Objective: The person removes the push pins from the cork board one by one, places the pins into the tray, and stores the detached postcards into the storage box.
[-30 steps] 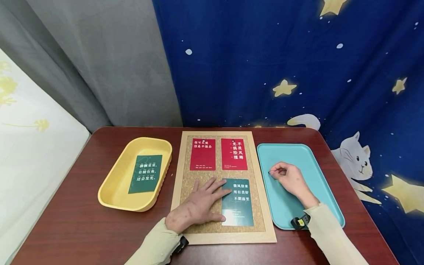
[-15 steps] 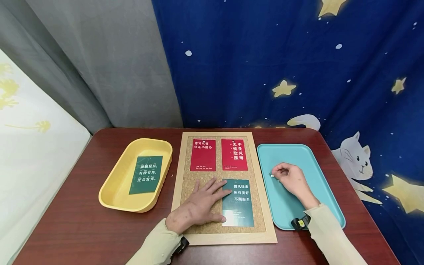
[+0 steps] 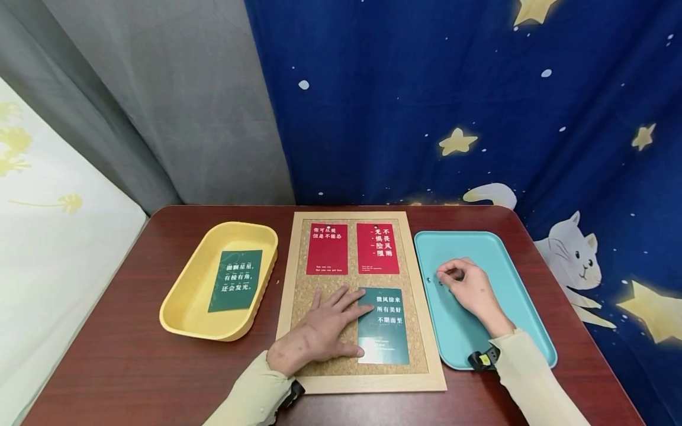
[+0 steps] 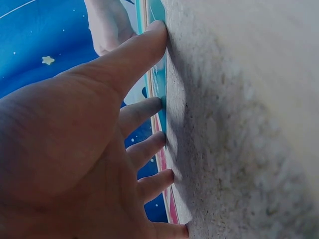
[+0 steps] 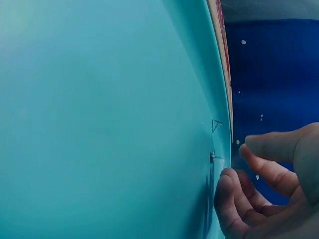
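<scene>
My left hand (image 3: 319, 334) lies spread on the framed cork board (image 3: 314, 284), its fingers straight. Its thumb and a fingertip reach the left edge of a green card (image 3: 382, 337) with white writing; in the left wrist view the fingers press on the board. My right hand (image 3: 469, 290) is over the left side of the blue tray (image 3: 495, 254), fingers bent and thumb close to the forefinger. No object shows between them in the right wrist view. Near its fingertips, a pushpin (image 5: 213, 157) and another pin (image 5: 216, 125) lie on the tray.
Two red cards, the left one (image 3: 327, 251) and the right one (image 3: 378, 251), are pinned on the board's upper half. A yellow basket (image 3: 186, 307) at left holds another green card (image 3: 234, 281). Beneath everything is a dark red table (image 3: 122, 331).
The right fingers shift slightly over the tray, and two small pins now show apart beside the fingertips. My left hand stays on the board.
</scene>
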`<move>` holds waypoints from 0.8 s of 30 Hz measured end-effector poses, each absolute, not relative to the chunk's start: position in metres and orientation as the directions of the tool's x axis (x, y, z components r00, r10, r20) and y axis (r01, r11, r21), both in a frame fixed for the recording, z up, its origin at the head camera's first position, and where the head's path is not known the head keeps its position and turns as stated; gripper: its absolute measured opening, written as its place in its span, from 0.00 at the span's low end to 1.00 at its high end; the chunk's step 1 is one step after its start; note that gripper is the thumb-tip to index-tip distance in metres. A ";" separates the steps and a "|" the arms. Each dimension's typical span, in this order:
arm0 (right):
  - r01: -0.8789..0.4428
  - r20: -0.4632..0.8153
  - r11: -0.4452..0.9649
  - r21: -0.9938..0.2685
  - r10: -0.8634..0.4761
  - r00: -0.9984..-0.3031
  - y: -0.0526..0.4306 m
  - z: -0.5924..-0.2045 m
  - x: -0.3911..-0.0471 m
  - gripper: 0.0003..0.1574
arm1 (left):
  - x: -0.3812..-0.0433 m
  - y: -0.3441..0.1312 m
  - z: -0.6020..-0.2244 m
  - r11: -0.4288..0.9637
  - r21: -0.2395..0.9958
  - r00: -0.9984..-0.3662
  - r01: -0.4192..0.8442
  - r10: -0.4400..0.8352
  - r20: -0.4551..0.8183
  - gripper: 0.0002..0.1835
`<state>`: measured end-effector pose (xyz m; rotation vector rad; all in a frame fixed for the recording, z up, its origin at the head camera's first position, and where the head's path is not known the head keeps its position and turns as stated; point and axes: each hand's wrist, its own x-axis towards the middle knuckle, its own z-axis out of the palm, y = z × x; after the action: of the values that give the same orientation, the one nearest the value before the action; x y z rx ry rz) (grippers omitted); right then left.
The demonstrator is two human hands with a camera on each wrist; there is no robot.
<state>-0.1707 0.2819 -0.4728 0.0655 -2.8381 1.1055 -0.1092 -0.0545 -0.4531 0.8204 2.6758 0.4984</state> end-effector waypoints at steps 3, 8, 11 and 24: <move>-0.094 0.116 0.731 -0.676 -0.020 -0.993 0.280 -0.474 -0.170 0.05 | -0.109 -0.055 -0.453 0.779 0.408 -0.793 0.477 0.581 -0.182 0.45; -0.144 0.135 0.725 -0.674 -0.071 -0.988 0.276 -0.475 -0.170 0.06 | -0.109 -0.055 -0.453 0.779 0.410 -0.795 0.474 0.579 -0.182 0.45; -0.180 0.149 0.724 -0.666 -0.108 -0.983 0.274 -0.475 -0.170 0.07 | -0.109 -0.055 -0.453 0.779 0.407 -0.794 0.477 0.580 -0.180 0.45; -0.301 0.106 0.731 -0.612 -0.302 -0.948 0.265 -0.473 -0.169 0.29 | -0.108 -0.055 -0.454 0.782 0.404 -0.795 0.476 0.578 -0.184 0.45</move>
<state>-0.1693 0.2654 -0.4732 0.5089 -2.9238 1.0335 -0.1083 -0.0546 -0.4536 0.8122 2.6761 0.4911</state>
